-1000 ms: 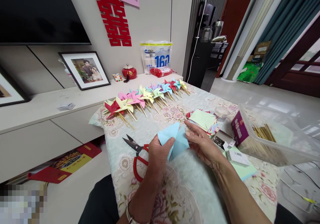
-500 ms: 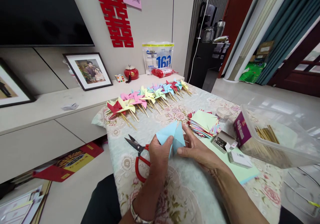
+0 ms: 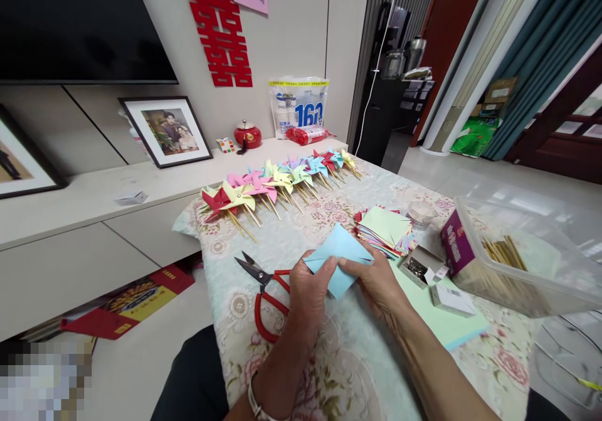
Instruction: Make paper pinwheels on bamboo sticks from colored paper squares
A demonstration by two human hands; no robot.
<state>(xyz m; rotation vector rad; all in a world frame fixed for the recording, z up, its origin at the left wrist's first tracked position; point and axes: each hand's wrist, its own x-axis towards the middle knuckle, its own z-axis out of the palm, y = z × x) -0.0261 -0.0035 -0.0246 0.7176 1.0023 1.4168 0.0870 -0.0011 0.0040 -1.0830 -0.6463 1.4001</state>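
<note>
A light blue square of paper [image 3: 339, 243] with slits running in from its corners is held between both hands, above the table. My left hand [image 3: 308, 286] grips its left side, thumb on top near the middle. On the right side my right hand [image 3: 376, 277] pinches it, thumb tip also near the centre; the fingers beneath are hidden. Red-handled scissors [image 3: 263, 289] lie with blades apart, close by my left hand. Past my right hand sits a stack of coloured paper squares [image 3: 385, 229].
Finished paper pinwheels [image 3: 258, 189] on sticks line the table's far edge. At right are a small box of metal fasteners [image 3: 421, 267], a white box [image 3: 452, 300], green sheets [image 3: 463, 330], a round clear container [image 3: 421, 214] and a plastic bin [image 3: 498, 289] holding sticks.
The blue paper, folded up and turned edgewise before, now lies flatter and faces up. Both thumbs have come together near its centre, and my right hand has closed in on its right side.
</note>
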